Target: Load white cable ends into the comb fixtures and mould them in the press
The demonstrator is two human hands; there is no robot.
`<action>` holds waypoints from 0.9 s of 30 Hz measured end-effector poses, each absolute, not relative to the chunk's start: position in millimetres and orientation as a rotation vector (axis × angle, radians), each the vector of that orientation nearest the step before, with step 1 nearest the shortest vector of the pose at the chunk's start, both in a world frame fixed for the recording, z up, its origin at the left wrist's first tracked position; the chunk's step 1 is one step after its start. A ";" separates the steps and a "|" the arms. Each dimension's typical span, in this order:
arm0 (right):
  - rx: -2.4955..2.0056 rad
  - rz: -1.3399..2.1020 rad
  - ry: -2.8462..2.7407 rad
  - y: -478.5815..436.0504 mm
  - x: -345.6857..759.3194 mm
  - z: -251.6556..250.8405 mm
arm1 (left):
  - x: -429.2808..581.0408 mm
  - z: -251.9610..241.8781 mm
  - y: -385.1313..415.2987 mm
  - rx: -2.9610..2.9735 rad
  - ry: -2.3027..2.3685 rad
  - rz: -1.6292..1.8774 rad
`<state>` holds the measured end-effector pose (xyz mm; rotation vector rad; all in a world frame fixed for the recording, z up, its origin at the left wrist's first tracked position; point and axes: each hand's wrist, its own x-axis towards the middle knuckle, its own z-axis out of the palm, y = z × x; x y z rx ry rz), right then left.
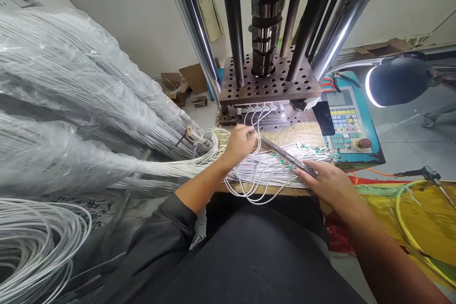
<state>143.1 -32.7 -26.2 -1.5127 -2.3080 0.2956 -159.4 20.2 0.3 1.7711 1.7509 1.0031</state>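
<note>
My left hand point(241, 143) is closed, thumb and forefinger together at white cables point(259, 135) that loop down from a clamped fixture point(260, 110) under the press; the exact grip is partly hidden. My right hand point(326, 176) grips the near end of a long, narrow metal bar point(287, 154). That bar slants away toward the press, above a spread of white cables point(274, 171). Small green ends show along the bar and at the cable tips to its right.
A press plate point(274, 88) on steel columns stands over the bench. At right are a teal control panel point(347, 126), a dark phone-like slab point(325, 118) and a lit lamp point(397, 80). Plastic-wrapped cable bundles point(89, 71) and a cable coil point(39, 247) fill the left.
</note>
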 end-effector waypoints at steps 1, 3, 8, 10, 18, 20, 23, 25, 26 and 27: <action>-1.493 0.312 -2.310 -34.3 147.1 -27.7 | -167.4 -0.2 31.6 1.634 1.790 1.091; -1.442 0.387 -2.306 -38.8 156.8 -29.5 | -178.3 -5.1 56.0 1.293 1.803 1.213; -1.336 0.397 -2.296 -52.2 180.7 -30.2 | -178.5 -19.9 102.2 0.578 1.529 1.234; -1.312 0.354 -2.295 -54.5 187.0 -28.4 | -175.9 -19.9 110.1 0.447 1.380 1.168; -1.207 0.269 -2.286 -10.7 182.8 -10.9 | -178.0 -19.5 116.0 0.405 1.289 1.000; -1.142 0.253 -2.353 15.1 168.9 -7.8 | -178.3 -21.4 116.8 0.390 1.268 0.937; -1.144 0.158 -2.506 62.3 135.0 -4.6 | -179.4 -20.9 119.3 0.394 1.188 0.830; -1.224 0.085 -2.567 98.0 105.6 -3.7 | -179.3 -19.2 121.3 0.418 1.147 0.783; -1.276 0.075 -2.566 116.6 89.6 -3.7 | -178.8 -18.5 122.4 0.427 1.134 0.766; -1.326 0.095 -2.548 135.2 73.3 -3.9 | -177.8 -18.2 123.6 0.429 1.121 0.754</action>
